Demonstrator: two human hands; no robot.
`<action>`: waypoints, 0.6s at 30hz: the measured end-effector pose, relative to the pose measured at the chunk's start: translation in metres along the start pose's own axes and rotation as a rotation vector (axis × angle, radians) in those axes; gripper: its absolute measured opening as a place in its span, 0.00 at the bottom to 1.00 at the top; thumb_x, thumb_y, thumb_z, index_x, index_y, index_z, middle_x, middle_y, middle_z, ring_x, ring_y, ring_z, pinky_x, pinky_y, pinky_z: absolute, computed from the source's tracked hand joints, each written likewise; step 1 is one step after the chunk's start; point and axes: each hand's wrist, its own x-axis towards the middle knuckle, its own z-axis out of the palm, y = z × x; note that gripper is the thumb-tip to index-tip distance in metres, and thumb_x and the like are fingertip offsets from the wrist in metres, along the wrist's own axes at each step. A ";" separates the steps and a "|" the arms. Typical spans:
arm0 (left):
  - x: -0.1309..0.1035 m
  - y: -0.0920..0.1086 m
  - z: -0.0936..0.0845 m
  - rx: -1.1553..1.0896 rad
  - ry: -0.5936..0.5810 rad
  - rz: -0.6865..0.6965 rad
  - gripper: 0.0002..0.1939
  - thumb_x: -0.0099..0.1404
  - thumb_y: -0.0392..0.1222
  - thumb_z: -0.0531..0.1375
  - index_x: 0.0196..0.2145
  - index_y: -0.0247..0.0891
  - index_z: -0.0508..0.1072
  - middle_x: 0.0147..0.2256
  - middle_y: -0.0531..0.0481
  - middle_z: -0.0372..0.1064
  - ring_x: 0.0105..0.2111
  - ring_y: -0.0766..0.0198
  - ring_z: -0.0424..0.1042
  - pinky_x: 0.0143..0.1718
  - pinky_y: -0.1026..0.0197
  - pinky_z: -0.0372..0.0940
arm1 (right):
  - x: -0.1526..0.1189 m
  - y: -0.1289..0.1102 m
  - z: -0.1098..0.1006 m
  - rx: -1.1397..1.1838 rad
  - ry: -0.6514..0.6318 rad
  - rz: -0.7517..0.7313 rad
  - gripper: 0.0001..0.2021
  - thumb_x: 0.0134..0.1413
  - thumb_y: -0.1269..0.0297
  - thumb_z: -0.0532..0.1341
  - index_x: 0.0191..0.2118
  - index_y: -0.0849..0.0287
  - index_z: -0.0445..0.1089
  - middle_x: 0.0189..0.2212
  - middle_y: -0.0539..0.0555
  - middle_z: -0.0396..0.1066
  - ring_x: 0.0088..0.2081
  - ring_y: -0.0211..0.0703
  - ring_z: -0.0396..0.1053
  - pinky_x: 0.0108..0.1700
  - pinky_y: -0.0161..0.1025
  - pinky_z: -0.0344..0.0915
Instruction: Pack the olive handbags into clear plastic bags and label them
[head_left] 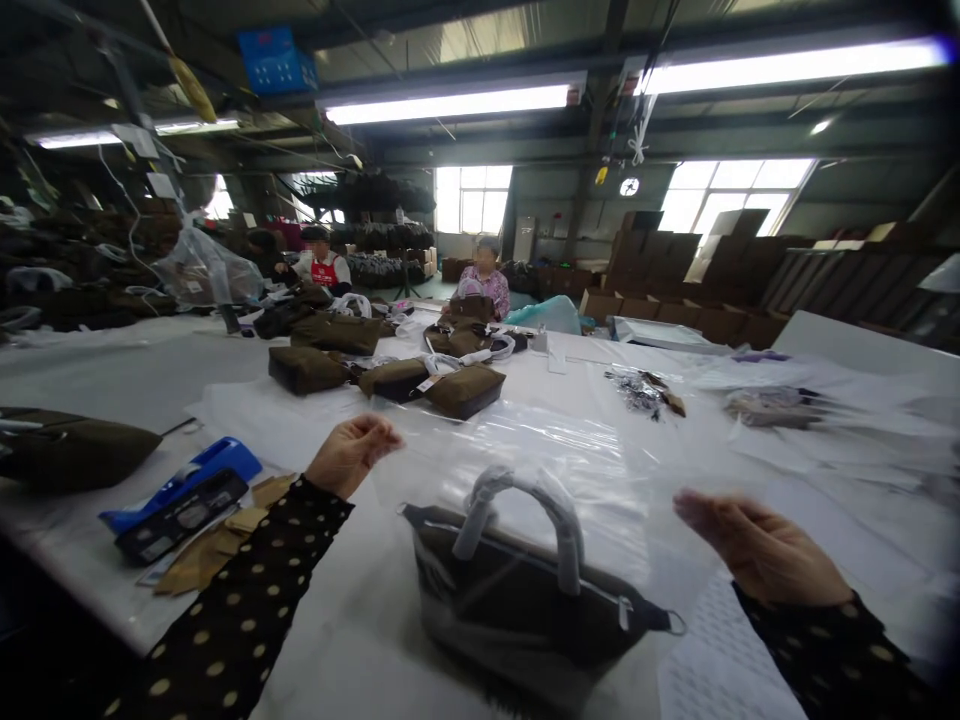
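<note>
1. My left hand (pixel 351 455) pinches the near left edge of a clear plastic bag (pixel 517 450); thumb and fingers are pressed together on the film, lifting that edge off the counter (pixel 135 370) so the mouth stays raised above the handbag.
2. My right hand (pixel 754 545) is to the right of the handbag with its fingers held out flat and close together. It looks to be at the bag's right edge, but the film is too clear for me to tell whether the grip really has hold of it.
3. The dark brown handbag (pixel 525 600) stands upright between my two hands, nearest to me. Its handle (pixel 525 510) is wrapped in white protective material and arches up in front of the plastic film.
4. The plastic bag lies just behind the handbag and partly over it; I cannot tell whether any part of the handbag is already inside it.
5. Left of the handbag lie a blue tape dispenser (pixel 184 490) and a few tan paper pieces (pixel 217 545), within easy reach of my left hand.
6. Far left of the handbag lies another brown bag (pixel 71 450); further brown bags (pixel 390 370) lie well behind it.
7. Beyond those, two people (pixel 405 270) sit at the counter's far side.
</note>
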 end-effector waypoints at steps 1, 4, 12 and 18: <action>0.003 0.001 -0.001 -0.003 0.014 0.020 0.14 0.44 0.40 0.70 0.25 0.34 0.70 0.23 0.51 0.72 0.26 0.67 0.71 0.34 0.64 0.68 | 0.003 0.000 0.000 0.004 0.008 -0.056 0.17 0.26 0.60 0.73 0.25 0.59 0.68 0.28 0.55 0.74 0.33 0.44 0.73 0.40 0.37 0.71; 0.011 0.005 -0.002 -0.056 0.017 0.049 0.16 0.42 0.38 0.71 0.23 0.36 0.67 0.23 0.53 0.71 0.25 0.68 0.70 0.31 0.66 0.67 | 0.011 -0.001 0.004 0.077 0.036 -0.203 0.15 0.29 0.64 0.72 0.22 0.56 0.64 0.23 0.46 0.72 0.28 0.38 0.72 0.38 0.38 0.72; 0.024 0.003 -0.014 -0.001 -0.106 -0.028 0.12 0.46 0.40 0.69 0.25 0.32 0.71 0.26 0.50 0.70 0.26 0.68 0.70 0.31 0.66 0.67 | 0.016 -0.009 0.005 0.016 0.087 -0.131 0.18 0.25 0.58 0.73 0.25 0.58 0.67 0.28 0.54 0.74 0.32 0.44 0.73 0.39 0.37 0.72; 0.069 0.004 0.009 0.014 -0.056 -0.011 0.18 0.42 0.40 0.71 0.21 0.33 0.64 0.27 0.47 0.73 0.26 0.63 0.73 0.30 0.61 0.70 | 0.056 -0.025 0.038 0.112 0.079 -0.181 0.19 0.21 0.61 0.73 0.24 0.58 0.66 0.25 0.54 0.74 0.29 0.45 0.73 0.36 0.41 0.72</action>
